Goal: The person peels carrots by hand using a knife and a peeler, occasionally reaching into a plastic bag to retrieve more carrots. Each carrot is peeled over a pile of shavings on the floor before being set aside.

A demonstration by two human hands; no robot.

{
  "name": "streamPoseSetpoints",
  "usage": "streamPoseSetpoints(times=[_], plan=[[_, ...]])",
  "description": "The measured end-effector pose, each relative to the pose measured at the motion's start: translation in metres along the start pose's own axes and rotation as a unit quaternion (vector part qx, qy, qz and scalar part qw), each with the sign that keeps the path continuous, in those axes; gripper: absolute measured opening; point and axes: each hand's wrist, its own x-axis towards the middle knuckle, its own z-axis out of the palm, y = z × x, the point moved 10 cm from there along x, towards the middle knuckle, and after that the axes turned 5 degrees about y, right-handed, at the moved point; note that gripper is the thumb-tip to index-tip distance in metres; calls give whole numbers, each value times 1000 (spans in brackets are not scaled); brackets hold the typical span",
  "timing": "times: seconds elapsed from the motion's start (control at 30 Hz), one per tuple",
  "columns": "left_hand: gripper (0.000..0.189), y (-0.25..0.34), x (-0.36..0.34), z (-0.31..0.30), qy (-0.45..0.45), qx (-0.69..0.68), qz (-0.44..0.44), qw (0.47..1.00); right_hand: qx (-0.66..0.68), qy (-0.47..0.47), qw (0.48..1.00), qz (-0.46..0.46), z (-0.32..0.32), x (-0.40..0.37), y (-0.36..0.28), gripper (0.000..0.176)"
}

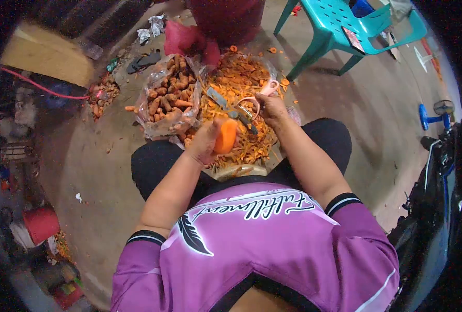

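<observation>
My left hand (206,141) is closed around a peeled, bright orange carrot (226,137), held above a heap of peelings. In my right hand (273,110) is a pink peeler (248,100), its fingers closed on it and its curved head turned toward the carrot. The peeler and carrot are apart. Below them, orange peelings (259,148) cover the pile between my knees. A knife (217,97) with a grey blade lies on the peelings. To the left, an open clear plastic bag (150,125) holds many unpeeled carrots (175,88).
A teal plastic chair (335,28) stands at the back right. Behind the peelings are a dark red container (228,21) and a red bag (181,39). A motorbike (433,182) is at the right edge. A red bucket (41,225) sits at far left.
</observation>
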Motion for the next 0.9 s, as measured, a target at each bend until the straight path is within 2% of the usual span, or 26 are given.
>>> streamPoseSetpoints(times=[0.07, 0.1, 0.17, 0.2, 0.23, 0.27, 0.3, 0.33, 0.37, 0.43, 0.47, 0.53, 0.63, 0.73, 0.83, 0.9], plan=[[47, 26, 18, -19, 96, 16, 4, 995, -80, 64, 994, 34, -10, 27, 12, 20], [37, 29, 32, -37, 109, 12, -4, 994, -106, 85, 990, 48, -10, 40, 17, 20], [35, 36, 52, -68, 175, -15, 9, 984, -137, 104, 983, 70, -16, 79, 34, 17], [34, 40, 60, -84, 209, -29, 15, 977, -93, 91, 988, 85, -12, 97, 42, 15], [32, 35, 66, -96, 232, -78, -30, 969, -48, 77, 991, 102, -8, 114, 53, 13], [31, 34, 74, -107, 232, -102, -19, 967, -4, 62, 991, 120, -5, 130, 66, 11], [31, 32, 82, -120, 233, -125, -9, 964, -28, 76, 983, 164, 0, 129, 74, 14], [31, 30, 87, -132, 235, -147, 0, 961, -231, 18, 966, 112, -12, 161, 92, 19], [32, 30, 87, -146, 305, -143, 16, 941, -420, -47, 904, 56, -37, 203, 129, 24], [32, 22, 91, -151, 292, -202, -45, 934, -625, -51, 778, 50, -36, 194, 144, 31], [33, 20, 92, -151, 284, -231, -72, 928, -711, -56, 699, 49, -34, 188, 151, 35], [34, 26, 91, -149, 297, -233, -88, 922, -773, -41, 633, -17, -27, 177, 159, 32], [35, 35, 95, -147, 295, -221, -69, 927, -781, -41, 623, -1, -25, 173, 168, 33], [34, 36, 92, -151, 286, -230, -60, 928, -805, -77, 589, 3, -20, 167, 168, 30], [29, 41, 94, -149, 261, -269, -45, 926, -808, -160, 565, 49, 2, 151, 161, 34], [27, 36, 98, -154, 271, -282, -30, 920, -826, -161, 539, 31, -3, 157, 167, 35]])
